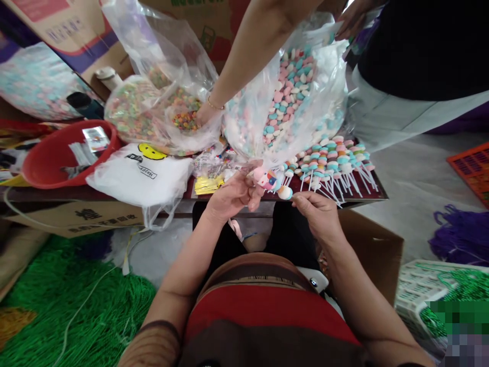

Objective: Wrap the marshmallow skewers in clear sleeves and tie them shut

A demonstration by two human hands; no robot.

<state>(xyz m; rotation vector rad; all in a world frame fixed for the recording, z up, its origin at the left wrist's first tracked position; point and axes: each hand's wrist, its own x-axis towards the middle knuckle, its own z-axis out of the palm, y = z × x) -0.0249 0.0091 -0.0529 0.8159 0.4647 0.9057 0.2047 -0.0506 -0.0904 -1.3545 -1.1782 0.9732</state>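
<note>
In front of my body, above the table's near edge, I hold a marshmallow skewer [284, 192] with white, blue and pink pieces. My left hand [236, 189] closes around its upper end, where a pink piece with a colourful print shows. The thumb and fingers of my right hand [318, 210] pinch its lower end beside a white piece; the stick there is mostly hidden. Just beyond lies a heap of similar marshmallow skewers [334, 158] with white sticks pointing towards me. A stack of yellow strips [209, 185] lies left of my left hand.
A large clear bag of pastel marshmallows [292, 97] stands behind my hands. Another person's hand [208, 113] reaches into a bag of small colourful candies [183, 114]. To the left are a red basin [36, 158] and a white smiley bag [133, 171]. An open carton [376, 255] stands at right.
</note>
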